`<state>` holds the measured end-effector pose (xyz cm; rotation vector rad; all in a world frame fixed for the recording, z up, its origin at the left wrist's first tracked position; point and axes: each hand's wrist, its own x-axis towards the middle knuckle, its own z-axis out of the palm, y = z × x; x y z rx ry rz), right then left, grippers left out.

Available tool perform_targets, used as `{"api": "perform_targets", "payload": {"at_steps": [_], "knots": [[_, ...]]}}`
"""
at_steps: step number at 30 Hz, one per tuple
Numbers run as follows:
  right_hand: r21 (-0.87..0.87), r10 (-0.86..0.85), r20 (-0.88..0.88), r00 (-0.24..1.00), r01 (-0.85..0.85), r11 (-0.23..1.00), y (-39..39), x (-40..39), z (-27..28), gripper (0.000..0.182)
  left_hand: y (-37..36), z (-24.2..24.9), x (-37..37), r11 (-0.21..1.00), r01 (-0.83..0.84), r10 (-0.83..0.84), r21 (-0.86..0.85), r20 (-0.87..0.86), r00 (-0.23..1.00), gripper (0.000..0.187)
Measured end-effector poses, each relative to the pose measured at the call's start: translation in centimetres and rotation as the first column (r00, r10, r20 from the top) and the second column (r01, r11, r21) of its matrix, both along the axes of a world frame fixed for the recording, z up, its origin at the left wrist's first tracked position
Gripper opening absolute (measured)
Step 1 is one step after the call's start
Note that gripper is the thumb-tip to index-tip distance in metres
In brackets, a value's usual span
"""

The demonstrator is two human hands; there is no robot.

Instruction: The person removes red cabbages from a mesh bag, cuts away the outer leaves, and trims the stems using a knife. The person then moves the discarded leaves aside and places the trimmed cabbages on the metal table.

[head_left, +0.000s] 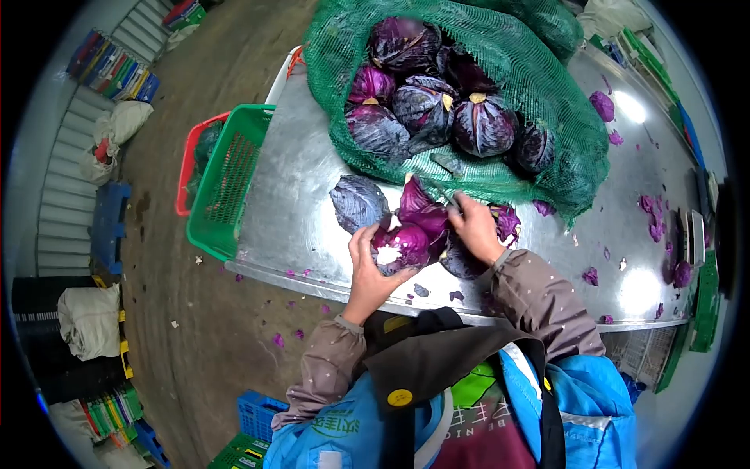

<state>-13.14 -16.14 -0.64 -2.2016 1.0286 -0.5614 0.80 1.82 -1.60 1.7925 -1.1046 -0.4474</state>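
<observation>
Purple cabbage (408, 244) sits in my left hand (373, 272), which is curved wide around its near left side, thumb below and fingers up over the left edge, so part open and holding. Pale patches show on the cabbage, and a purple leaf (420, 205) stands up at its far side. My right hand (476, 228) is just right of the cabbage, fingers curled in and pressed together on what looks like a knife (451, 200); most of it is hidden, so I can't tell the exact grip.

Containers: green net sack (578, 156) beyond my hands on the metal table (289, 168), mouth facing me, several dark purple heads (422, 113) inside. Second net (547, 27) behind it, contents unclear. Green crate (205, 215) off the table's left edge, with a red crate (187, 173) just beyond it on the left, green netting (206, 148) in it. Blue crate (259, 414) on the floor, lower left.

The cabbage is over the near part of the table, between my hands, against my left palm and fingers. Dark loose leaf (358, 203) lies just beyond my left hand, another dark leaf (462, 262) below my right. Purple piece (506, 224) just right of my right hand. Purple scraps (591, 276) scattered on the table, more on the floor.
</observation>
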Motion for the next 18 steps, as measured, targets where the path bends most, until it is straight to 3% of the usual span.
{"api": "perform_targets", "payload": {"at_steps": [2,6,7,8,9,12,13,14,15,16,18], "knots": [[0.230,-0.068,-0.075,0.995,0.084,0.970,-1.1,-0.6,-0.6,0.021,0.6,0.1,0.0,0.999,0.007,-0.006,0.046,-0.030,1.000,0.097],[0.125,-0.100,-0.182,0.978,0.124,0.984,-0.7,0.0,0.7,0.022,1.2,0.5,0.2,0.998,0.031,-0.024,0.047,-0.137,0.990,0.093],[0.125,-0.102,-0.181,0.978,0.126,0.984,-0.6,-0.3,0.7,0.022,1.5,0.4,0.3,0.999,-0.042,0.034,-0.006,-0.483,0.875,0.090],[0.134,-0.077,-0.178,0.981,0.101,0.986,-0.5,-0.7,0.5,0.022,1.7,0.4,0.5,0.991,-0.128,0.059,-0.030,-0.766,0.640,0.089],[0.143,-0.050,-0.174,0.983,0.075,0.987,-0.3,-1.0,0.5,0.023,1.9,1.5,0.9,0.992,-0.125,0.066,0.000,-0.846,0.529,0.085],[0.057,0.105,0.043,0.994,-0.108,0.993,2.5,-1.6,2.2,0.019,1.2,4.3,0.9,0.982,-0.154,0.166,0.109,-0.888,0.429,0.072],[0.219,0.144,0.083,0.986,-0.159,0.963,3.5,-2.0,1.9,0.017,0.8,2.6,0.9,0.982,-0.155,0.166,0.109,-0.888,0.429,0.072],[0.146,0.195,0.057,0.979,-0.201,0.969,4.3,-2.5,2.0,0.017,0.4,-0.5,0.8,0.973,-0.195,0.228,0.127,-0.675,0.702,0.072],[0.117,0.147,0.074,0.986,-0.155,0.981,4.2,-3.0,1.7,0.017,0.0,-2.2,0.6,0.962,-0.239,0.271,0.129,-0.379,0.885,0.072],[0.087,0.101,0.092,0.991,-0.109,0.990,3.6,-3.9,1.1,0.018,-0.3,-1.2,0.4,0.962,-0.241,0.272,0.127,-0.379,0.885,0.072],[0.232,-0.077,-0.133,0.988,0.106,0.967,0.2,-5.6,0.3,0.019,-0.8,0.9,0.0,0.983,-0.185,0.135,-0.006,-0.661,0.738,0.073]]}}
